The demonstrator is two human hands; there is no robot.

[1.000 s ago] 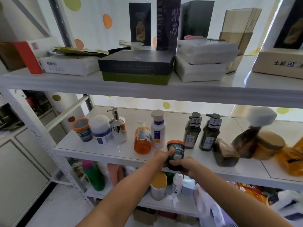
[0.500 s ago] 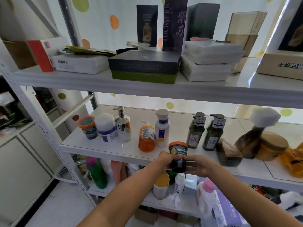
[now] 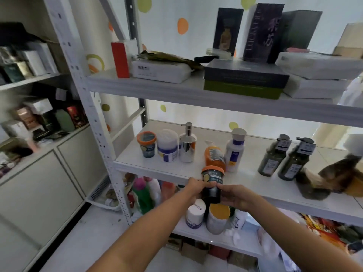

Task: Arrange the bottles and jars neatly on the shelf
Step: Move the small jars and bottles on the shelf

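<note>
Both forearms reach forward and up, converging. The left hand (image 3: 193, 188) curls round the left side of the orange-lidded dark jar (image 3: 212, 177), thumb across its front. The jar is roughly upright between the hands, at the shelf (image 3: 157, 169) front edge. The right hand (image 3: 235, 196) grips its right side, fingers wrapped behind. The orange bottle (image 3: 214, 156) stands just beyond.

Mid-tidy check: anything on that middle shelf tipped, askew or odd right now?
Yes. At the right end the brown bottle leans steeply rather than standing, against blurred items. The orange bottle near the middle tilts too.
</note>
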